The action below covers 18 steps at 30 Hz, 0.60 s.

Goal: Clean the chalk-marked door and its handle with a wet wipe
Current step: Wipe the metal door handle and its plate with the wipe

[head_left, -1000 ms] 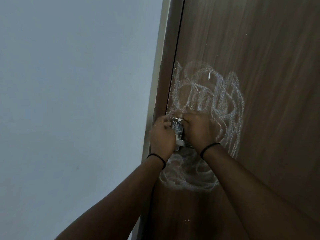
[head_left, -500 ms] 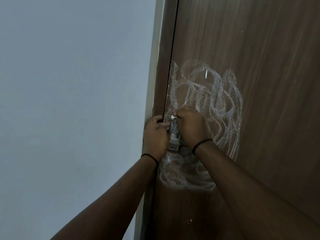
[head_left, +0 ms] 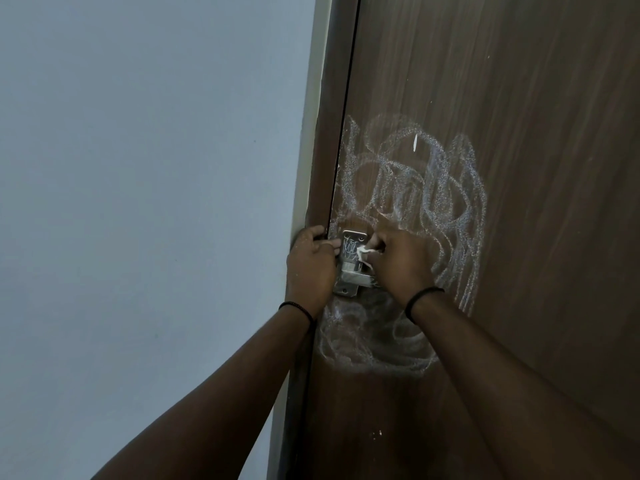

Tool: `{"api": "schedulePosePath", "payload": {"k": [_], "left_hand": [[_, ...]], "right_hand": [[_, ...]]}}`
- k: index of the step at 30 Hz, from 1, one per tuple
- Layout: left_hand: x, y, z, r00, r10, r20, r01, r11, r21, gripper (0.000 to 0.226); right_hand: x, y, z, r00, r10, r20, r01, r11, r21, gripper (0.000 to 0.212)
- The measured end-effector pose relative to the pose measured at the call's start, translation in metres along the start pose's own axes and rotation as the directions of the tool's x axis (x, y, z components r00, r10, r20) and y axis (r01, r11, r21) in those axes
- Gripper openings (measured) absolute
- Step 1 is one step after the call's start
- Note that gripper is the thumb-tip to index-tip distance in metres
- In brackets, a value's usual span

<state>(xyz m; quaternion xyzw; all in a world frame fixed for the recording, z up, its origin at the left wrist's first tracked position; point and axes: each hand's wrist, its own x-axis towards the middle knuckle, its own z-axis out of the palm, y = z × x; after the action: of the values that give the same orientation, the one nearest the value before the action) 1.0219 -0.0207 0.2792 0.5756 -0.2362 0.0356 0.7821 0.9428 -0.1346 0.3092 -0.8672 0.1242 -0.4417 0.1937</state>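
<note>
**Chalk Still Covers Door as Cleaning Starts at the Handle**

At the latch edge of a brown wooden door (head_left: 519,98), a person works a small white wet wipe (head_left: 364,252) against the metal handle plate (head_left: 350,261), the first patch of a job that looks barely begun. The right hand (head_left: 401,261) is curled round the crumpled wipe, pinching it against the right side of the plate, with only a twist of white showing between the fingers. The left hand (head_left: 311,265) is braced at the door's edge beside the plate, its fingers bent round the edge where door meets door frame (head_left: 332,133); whether it truly grips or merely steadies cannot be told for certain. A thin dark band sits on each wrist.

Scribbles remain visible on the upper face of the plate, so the handle is judged not yet clean. The lever itself is mostly hidden behind the right hand. Around it, the chalk marks (head_left: 450,188) loop thickly over the wood above and to the right of the hands, and a second tangle spreads below the wrists. Neither area shows a wiped swath. A pale grey wall (head_left: 138,202) fills the left of the view. By this evidence, nearly all of the task lies ahead: finishing the plate and lever, then clearing both chalk patches from the door.
</note>
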Motion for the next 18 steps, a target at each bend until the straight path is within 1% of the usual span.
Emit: {"api": "schedulePosePath", "payload": {"k": [1, 3, 4, 5, 6, 8, 9, 10, 11, 14, 15, 16, 18], "left_hand": [[0.0, 0.0, 0.001, 1.0, -0.002, -0.001, 0.002, 1.0, 0.007, 0.027], [0.0, 0.001, 0.001, 1.0, 0.001, 0.0, -0.001, 1.0, 0.023, 0.027], [0.0, 0.002, 0.001, 1.0, 0.002, 0.0, -0.002, 1.0, 0.028, 0.026], [0.0, 0.002, 0.0, 1.0, 0.002, 0.002, -0.002, 0.999, 0.032, 0.026], [0.0, 0.003, 0.0, 1.0, 0.001, 0.005, -0.001, 0.999, 0.037, 0.026], [0.0, 0.002, 0.0, 1.0, 0.006, 0.013, -0.007, 0.999, 0.046, 0.026], [0.0, 0.002, 0.0, 1.0, 0.01, 0.017, -0.011, 0.999, 0.052, 0.026], [0.0, 0.002, 0.0, 1.0, 0.012, 0.02, -0.013, 0.998, 0.059, 0.025], [0.001, 0.001, 0.0, 1.0, 0.014, 0.02, -0.015, 0.998, 0.065, 0.025], [0.001, 0.001, 0.0, 1.0, 0.02, 0.012, -0.021, 0.997, 0.079, 0.025], [0.002, 0.001, 0.0, 1.0, 0.019, 0.011, -0.02, 0.996, 0.081, 0.025], [0.002, 0.001, 0.0, 1.0, 0.017, 0.011, -0.018, 0.997, 0.08, 0.024], [0.001, 0.001, 0.001, 1.0, 0.017, 0.007, -0.018, 0.997, 0.08, 0.024]], "right_hand": [[0.001, -0.002, -0.001, 1.0, 0.012, -0.029, -0.011, 0.999, 0.036, 0.017], [0.004, -0.01, -0.004, 0.989, 0.034, -0.146, -0.021, 0.996, 0.086, 0.017], [0.004, -0.013, -0.005, 0.98, 0.044, -0.193, -0.029, 0.997, 0.078, 0.016], [0.004, -0.016, -0.006, 0.977, 0.053, -0.206, -0.045, 0.998, 0.046, 0.015], [0.003, -0.016, -0.005, 0.984, 0.054, -0.171, -0.06, 0.998, -0.027, 0.014], [-0.002, -0.013, -0.004, 0.997, 0.08, -0.012, -0.081, 0.971, -0.223, 0.013], [-0.004, -0.011, -0.005, 0.992, 0.117, 0.045, -0.102, 0.961, -0.257, 0.013], [-0.006, -0.009, -0.005, 0.988, 0.14, 0.066, -0.122, 0.966, -0.23, 0.012], [-0.007, -0.009, -0.006, 0.99, 0.133, 0.041, -0.125, 0.978, -0.169, 0.012], [-0.006, -0.015, -0.006, 0.984, 0.09, -0.154, -0.091, 0.996, 0.003, 0.01], [-0.005, -0.016, -0.005, 0.98, 0.093, -0.174, -0.092, 0.996, 0.015, 0.01], [-0.003, -0.016, -0.004, 0.984, 0.095, -0.151, -0.098, 0.995, -0.014, 0.011], [-0.001, -0.012, -0.004, 0.991, 0.135, 0.009, -0.132, 0.98, -0.145, 0.012]]}}
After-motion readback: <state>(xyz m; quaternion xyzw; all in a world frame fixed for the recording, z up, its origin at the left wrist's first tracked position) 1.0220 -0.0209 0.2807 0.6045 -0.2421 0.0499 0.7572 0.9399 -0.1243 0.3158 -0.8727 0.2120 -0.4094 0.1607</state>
